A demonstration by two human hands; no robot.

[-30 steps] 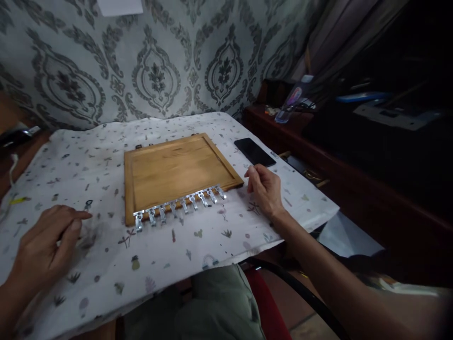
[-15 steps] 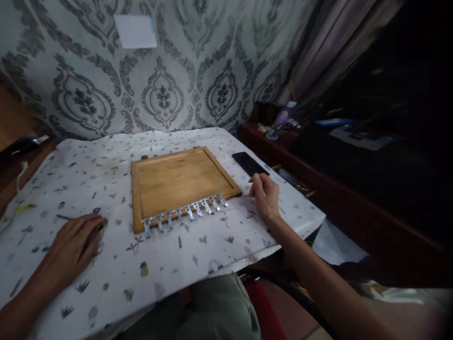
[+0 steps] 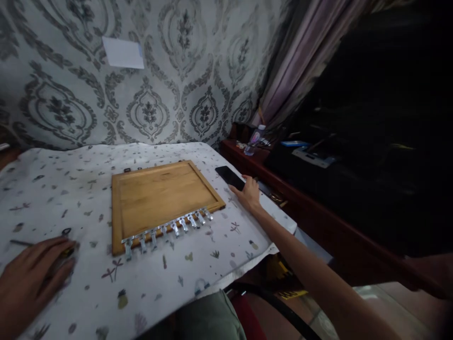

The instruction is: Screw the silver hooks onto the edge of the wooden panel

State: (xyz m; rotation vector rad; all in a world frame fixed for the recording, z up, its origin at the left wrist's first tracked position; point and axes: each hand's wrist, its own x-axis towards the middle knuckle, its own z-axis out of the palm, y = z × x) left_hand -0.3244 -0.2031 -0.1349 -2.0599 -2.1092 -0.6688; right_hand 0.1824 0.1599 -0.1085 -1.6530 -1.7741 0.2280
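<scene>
My left hand [image 3: 38, 274] rests on the cloth at the left, its fingers curled over what looks like a screwdriver. A thin shaft [image 3: 21, 242] sticks out on the far side, and a bit of yellow and black handle [image 3: 68, 251] shows by the fingertips. At the right, my right hand [image 3: 249, 192] grips the near end of a black phone [image 3: 227, 175], thumb at one edge and fingers at the other; the phone lies flat. Between the hands is a framed wooden panel [image 3: 159, 193]. A row of joined metal clips [image 3: 174, 228] lies along its near edge.
A patterned white cloth [image 3: 191, 276] covers the table. Right of it, a dark red ledge [image 3: 269, 171] bears a clear bottle [image 3: 253, 141]. A part-open drawer [image 3: 274, 194] sits below. Small dark hardware [image 3: 127, 170] lies behind the panel. Patterned wallpaper rises at the back.
My right hand has moved from beside the phone's near end onto it, thumb and fingers spreading around its edges. The left hand keeps its place on the handle. The view has turned right.
</scene>
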